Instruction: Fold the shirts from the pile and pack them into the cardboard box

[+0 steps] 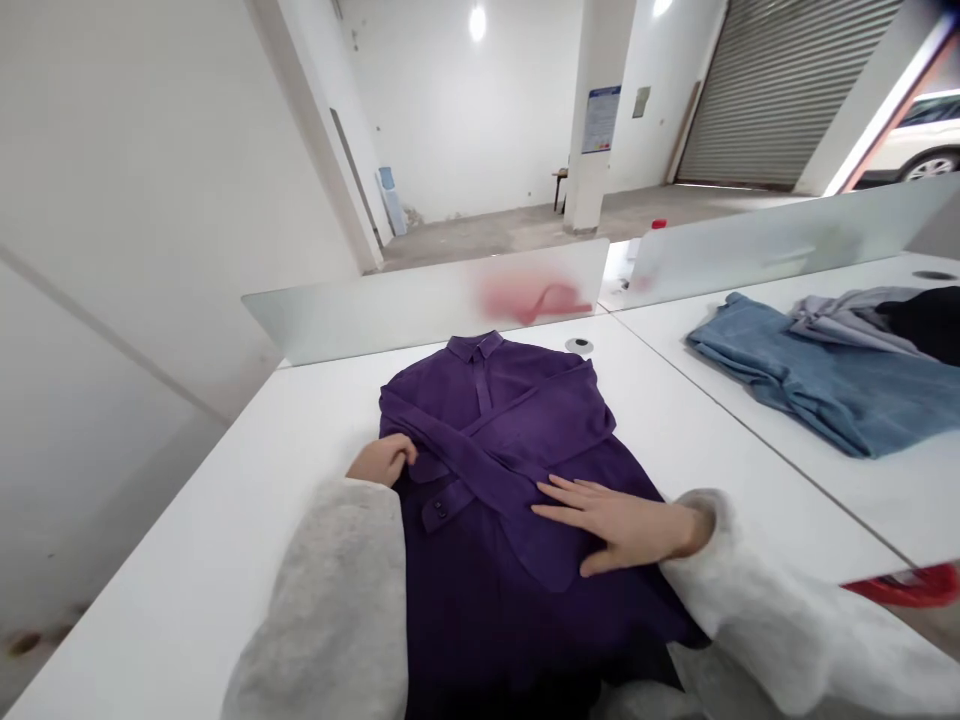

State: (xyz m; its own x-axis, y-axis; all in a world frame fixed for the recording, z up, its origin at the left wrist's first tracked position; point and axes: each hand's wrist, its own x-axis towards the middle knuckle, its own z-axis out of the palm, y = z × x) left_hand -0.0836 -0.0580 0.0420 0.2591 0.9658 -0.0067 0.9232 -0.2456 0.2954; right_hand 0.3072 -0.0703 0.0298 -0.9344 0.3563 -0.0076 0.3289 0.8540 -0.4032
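Head view: the left hand curls shut on a matte purple shirt, the right hand lying flat, fingers spread, across its folded-over sleeve.

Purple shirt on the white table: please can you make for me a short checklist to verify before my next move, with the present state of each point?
1. Purple shirt lies on the white table: ok.
2. Collar lies flat, pointing away from the person: ok.
3. Crossed sleeves lie over the shirt front: ok.
4. Right hand rests open on a sleeve: ok.
5. Left hand has a firm grip on the shirt edge: cannot tell, the curled fingers only show touching it.
6. Hem is smooth: cannot tell, the bottom of the shirt is out of view.
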